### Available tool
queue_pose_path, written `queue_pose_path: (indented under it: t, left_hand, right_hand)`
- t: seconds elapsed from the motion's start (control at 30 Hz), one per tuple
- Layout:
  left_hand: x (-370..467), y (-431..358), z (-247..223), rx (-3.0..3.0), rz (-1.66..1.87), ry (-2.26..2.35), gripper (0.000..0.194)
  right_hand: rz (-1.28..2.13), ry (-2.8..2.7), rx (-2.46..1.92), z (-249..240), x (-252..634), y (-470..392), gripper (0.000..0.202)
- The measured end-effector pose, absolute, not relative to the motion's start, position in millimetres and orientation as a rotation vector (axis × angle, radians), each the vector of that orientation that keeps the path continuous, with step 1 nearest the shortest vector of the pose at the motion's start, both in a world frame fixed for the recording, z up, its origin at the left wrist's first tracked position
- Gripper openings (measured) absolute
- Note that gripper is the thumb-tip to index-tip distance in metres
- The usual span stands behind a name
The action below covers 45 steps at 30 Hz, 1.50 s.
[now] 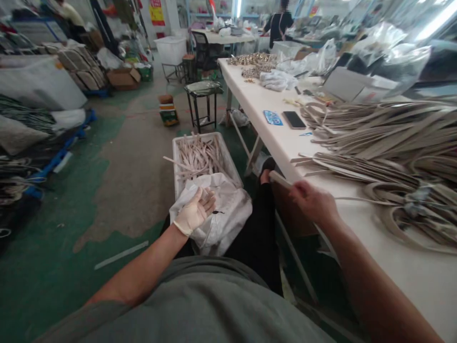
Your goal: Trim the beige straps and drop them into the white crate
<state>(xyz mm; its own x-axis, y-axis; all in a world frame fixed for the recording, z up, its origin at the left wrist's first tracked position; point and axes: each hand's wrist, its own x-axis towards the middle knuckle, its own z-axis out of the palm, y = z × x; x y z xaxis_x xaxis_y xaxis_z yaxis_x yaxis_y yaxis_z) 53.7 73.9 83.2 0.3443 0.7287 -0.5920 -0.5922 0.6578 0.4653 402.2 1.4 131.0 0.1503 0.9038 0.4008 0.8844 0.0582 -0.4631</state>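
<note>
My left hand point(197, 209) wears a pale thin glove and is held palm up above a white cloth or sack point(228, 226) on my lap. Its fingers are loosely curled and apart, with nothing visible in them. At the table's near edge, my right hand point(314, 202) is bare and closed on a beige strap point(280, 179), whose short end sticks out to the left. A thin length on the table runs from behind that hand toward a coiled strap bundle point(400, 209). In front of my knees, a white crate point(228, 159) holds many loose strap pieces point(200, 155).
More long straps point(385, 124) are heaped on the white table point(264, 100) at right. A phone point(294, 120), a blue card point(273, 118) and white gloves point(277, 80) lie farther along. Beyond the crate stands a stool point(203, 90). Another person point(280, 24) is at the back.
</note>
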Motion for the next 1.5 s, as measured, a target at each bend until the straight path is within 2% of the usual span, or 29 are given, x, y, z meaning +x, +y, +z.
queue_pose_path:
  t: [0.13, 0.27, 0.7, 0.83, 1.0, 1.1, 1.27, 1.5]
  left_hand:
    - [46, 74, 74, 0.201, 0.93, 0.846, 0.026]
    - [43, 72, 73, 0.18, 0.94, 0.858, 0.024]
    - [51, 53, 65, 0.208, 0.92, 0.896, 0.023]
    - [29, 67, 69, 0.262, 1.063, 0.92, 0.021]
    - [0, 64, 77, 0.349, 1.204, 0.917, 0.03]
    - [1, 46, 74, 0.443, 1.223, 0.868, 0.038]
    - [-25, 40, 71, 0.416, 1.439, 0.935, 0.039]
    - [-22, 19, 45, 0.268, 1.26, 0.949, 0.031]
  right_hand:
    - [0.37, -1.882, -1.76, 136, 291, -11, 0.022]
    - [0.497, -1.902, -1.732, 123, 235, -9, 0.024]
    - [0.551, -1.878, -1.854, 106, 188, 20, 0.02]
    - [0.806, -1.921, -1.766, 116, 202, 19, 0.02]
    - [0.921, -1.984, -1.685, 116, 200, 20, 0.035]
    - [1.005, -1.981, -1.609, 111, 173, 34, 0.031]
    - [1.347, -1.951, -1.415, 104, 155, 43, 0.031]
    - [1.14, -2.102, -1.488, 91, 128, 48, 0.029]
